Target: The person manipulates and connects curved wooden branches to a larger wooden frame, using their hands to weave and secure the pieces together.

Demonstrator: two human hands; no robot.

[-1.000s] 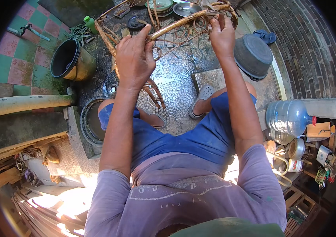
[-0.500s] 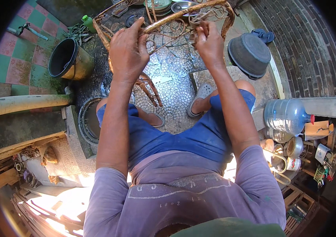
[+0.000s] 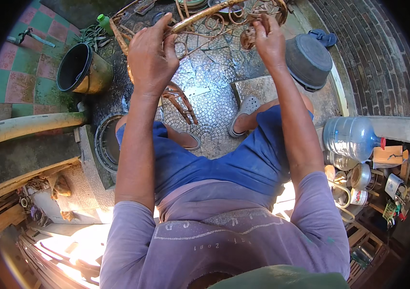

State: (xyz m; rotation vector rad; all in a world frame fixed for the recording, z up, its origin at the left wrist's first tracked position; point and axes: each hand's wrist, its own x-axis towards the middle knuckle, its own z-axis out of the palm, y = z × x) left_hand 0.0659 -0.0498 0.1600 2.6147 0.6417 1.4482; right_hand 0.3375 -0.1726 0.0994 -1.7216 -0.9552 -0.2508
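Spreading knees: blue shorts (image 3: 214, 168) nearest in view, legs bent and apart.
Left hand (image 3: 153, 62): thumb and fingers curled about a bar of the golden-brown frame (image 3: 197, 18), grasping it; palm side hidden.
Right hand (image 3: 271, 44): fingertips pinched on a crumpled brown wad (image 3: 248, 38); material uncertain.
Frame position: beyond the knees, bar slanting up to the right from the left hand, curled rods below it; upper part cut off by the view's edge. Wad against rods: cannot tell whether touching.
Step, judged: left hand steadies, right hand works with the wad by the curls.
Next move calls for, judged: firm left hold against twisting, secure pinch on the wad, room to pass the curls without snagging.
Wet floor (image 3: 205, 82): patterned, shiny, below the frame.
Grey basin (image 3: 309, 62): upturned, just right of the right forearm.
Bucket (image 3: 100, 77): well left of the left hand, dark inside.
Plates (image 3: 193, 4): farthest, stacked behind the bar.
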